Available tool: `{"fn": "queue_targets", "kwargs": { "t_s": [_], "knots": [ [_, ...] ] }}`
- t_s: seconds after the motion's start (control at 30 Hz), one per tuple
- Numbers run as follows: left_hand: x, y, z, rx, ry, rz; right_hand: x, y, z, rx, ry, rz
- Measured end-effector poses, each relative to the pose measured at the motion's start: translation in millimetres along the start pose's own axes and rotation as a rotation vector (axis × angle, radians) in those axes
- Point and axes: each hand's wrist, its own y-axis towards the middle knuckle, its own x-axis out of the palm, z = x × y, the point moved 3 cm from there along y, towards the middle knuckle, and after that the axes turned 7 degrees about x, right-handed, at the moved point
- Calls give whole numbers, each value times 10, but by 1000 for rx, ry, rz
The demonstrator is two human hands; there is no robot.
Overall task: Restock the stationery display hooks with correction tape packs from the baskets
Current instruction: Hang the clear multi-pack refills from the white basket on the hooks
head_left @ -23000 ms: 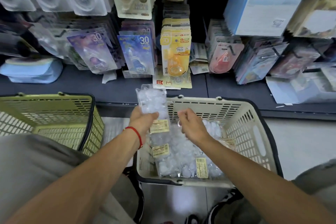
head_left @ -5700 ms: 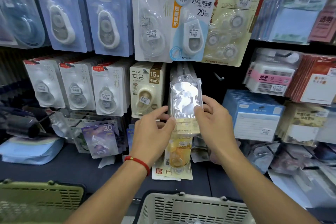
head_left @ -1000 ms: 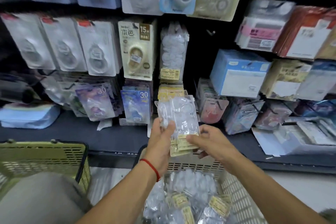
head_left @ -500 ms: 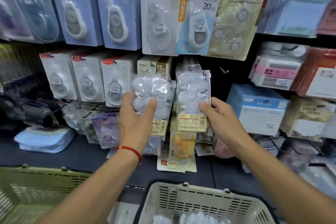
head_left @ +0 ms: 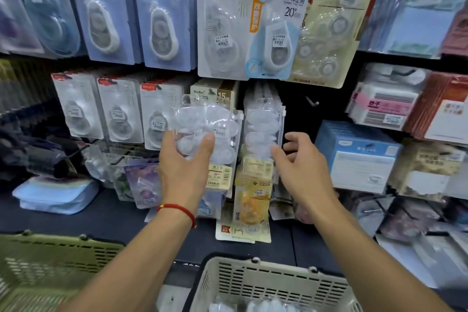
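Left hand (head_left: 183,172) grips a clear pack (head_left: 206,132), held up before the display. Right hand (head_left: 301,172), fingers (head_left: 278,153) loosely spread, touches the hung packs (head_left: 263,124) just beside. White basket (head_left: 268,278) sits below.

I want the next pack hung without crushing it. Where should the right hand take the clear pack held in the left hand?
Judging by its pose, pinch the clear pack at its free right edge, coming from the right: the left hand covers its lower left, and the right hand is open beside it.

Stationery shop: price-tagged packs (head_left: 220,25) on hooks, baskets (head_left: 273,284).
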Motion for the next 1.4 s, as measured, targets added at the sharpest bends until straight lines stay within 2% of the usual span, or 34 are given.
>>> {"fn": "queue_targets", "kwargs": {
  "t_s": [0.03, 0.13, 0.2, 0.37, 0.67, 0.77, 0.83, 0.87, 0.93, 0.97, 1.03, 1.1, 1.17, 1.23, 1.33, 1.4],
  "knots": [
    [27, -22, 12, -7, -12, -12, 12, -23, -5, -27, -2, 1],
    [168, -90, 32, -61, -140, -68, 152, -138, -72, -38, 54, -220],
    [271, -131, 43, -103, -207, -113, 225, -188, -106, -57, 27, -274],
    [348, -157, -44, -214, -218, -69, 162, -122, -95, 50, 309, -144],
    [254, -116, -80, -200, -178, 37, 109, -7, -58, 92, 400, -44],
    [208, -101, -49, -179, -170, 86, 112, 21, -76, 47, 308, -1],
    [174, -95, -20, -141, -153, 116, 137, 21, -38, 26, 111, 51],
    [157, -92, -6, -120, -146, 134, 147, 6, -16, -24, -47, 116],
    [139, -84, 8, -102, -136, 155, 166, -13, -12, -256, -287, 248],
    [139, -80, 6, -101, -132, 151, 203, -3, -19, -369, -377, 223],
    [139, -88, -6, -109, -124, 131, 335, 91, 45, -484, -583, 31],
    [144, -109, -21, -125, -107, 92, 442, 178, 135, -459, -774, -111],
    [161, -122, -32, -137, -88, 38, 497, 198, 168, -423, -807, -141],
    [191, -128, -45, -154, -78, -19, 529, 139, 125, -433, -687, -89],
    [260, -140, -47, -181, -117, -126, 445, 45, -5, -397, -267, 89],
    [325, -159, -28, -189, -148, -204, 388, 5, -61, -245, 65, 17]
  ]
}}
